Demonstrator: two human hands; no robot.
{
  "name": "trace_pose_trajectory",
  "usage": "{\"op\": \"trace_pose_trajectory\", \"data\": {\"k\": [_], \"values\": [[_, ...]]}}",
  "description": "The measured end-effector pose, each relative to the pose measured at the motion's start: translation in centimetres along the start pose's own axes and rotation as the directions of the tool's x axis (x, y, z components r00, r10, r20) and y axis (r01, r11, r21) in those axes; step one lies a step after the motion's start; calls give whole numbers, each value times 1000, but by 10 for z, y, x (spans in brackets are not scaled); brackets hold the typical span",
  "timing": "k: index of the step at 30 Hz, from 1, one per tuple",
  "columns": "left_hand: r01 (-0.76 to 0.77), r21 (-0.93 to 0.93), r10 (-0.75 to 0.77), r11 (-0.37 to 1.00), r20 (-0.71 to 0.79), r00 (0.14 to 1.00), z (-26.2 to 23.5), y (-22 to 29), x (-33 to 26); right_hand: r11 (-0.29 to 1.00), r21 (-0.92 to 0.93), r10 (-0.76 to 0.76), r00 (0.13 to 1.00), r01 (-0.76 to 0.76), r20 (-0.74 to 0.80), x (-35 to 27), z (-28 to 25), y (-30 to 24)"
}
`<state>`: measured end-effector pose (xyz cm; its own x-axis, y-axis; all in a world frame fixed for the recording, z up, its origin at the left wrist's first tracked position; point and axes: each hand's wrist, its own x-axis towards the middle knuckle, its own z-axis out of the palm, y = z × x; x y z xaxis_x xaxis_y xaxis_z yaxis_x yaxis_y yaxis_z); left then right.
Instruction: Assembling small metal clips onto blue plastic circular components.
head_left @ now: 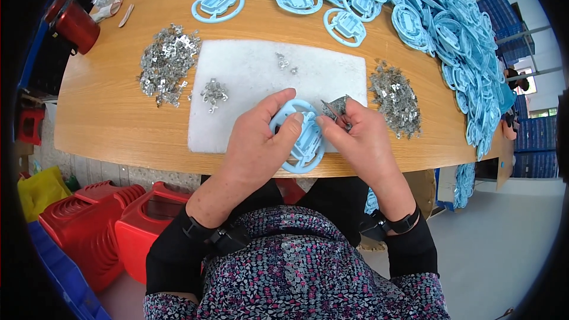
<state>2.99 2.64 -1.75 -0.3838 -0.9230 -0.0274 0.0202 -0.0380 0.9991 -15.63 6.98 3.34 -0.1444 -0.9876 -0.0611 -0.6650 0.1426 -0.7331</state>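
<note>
Gripping light-blue wheel-shaped part in left hand, fingers curled round, thumb on top. Pinching slim pointed tool in right hand, nearly closed, thumb at the part's edge. Held over near edge of white pad, between left clip pile and right clip pile. Probably light, stiff, slightly slick plastic; best taken by outer rim.

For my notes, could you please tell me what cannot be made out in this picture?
In the head view:
Blue wheel-shaped part: left hand covers some of its rim; underside faces away.
Grey item: right hand partly covers it; kind unclear.
Left metal pile: pieces too small and overlapped to count.
Blue heap: cut off by the top edge.
</note>
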Motion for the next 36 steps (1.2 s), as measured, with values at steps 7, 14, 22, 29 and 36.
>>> {"op": "trace_pose_trajectory", "data": {"k": [7, 14, 22, 29, 36], "values": [[64, 148, -81, 987, 116, 990, -8, 12, 3, 916, -381, -161, 985, 124, -68, -1, 17, -18], [60, 192, -84, 980, 121, 989, -10, 10, 3, 936, -331, -128, 992, 122, 2, -1, 14, -18], [81, 175, -103, 981, 121, 987, -10, 8, 6, 990, -118, -90, 991, 79, -94, -16, -5, -7], [120, 171, -148, 978, 162, 976, -11, 10, 8, 841, -499, -178, 979, 206, 103, -29, -10, -7], [122, 156, -147, 980, 159, 976, -8, 9, 8, 785, -569, -193, 970, 244, 150, -30, -13, -14]]}}
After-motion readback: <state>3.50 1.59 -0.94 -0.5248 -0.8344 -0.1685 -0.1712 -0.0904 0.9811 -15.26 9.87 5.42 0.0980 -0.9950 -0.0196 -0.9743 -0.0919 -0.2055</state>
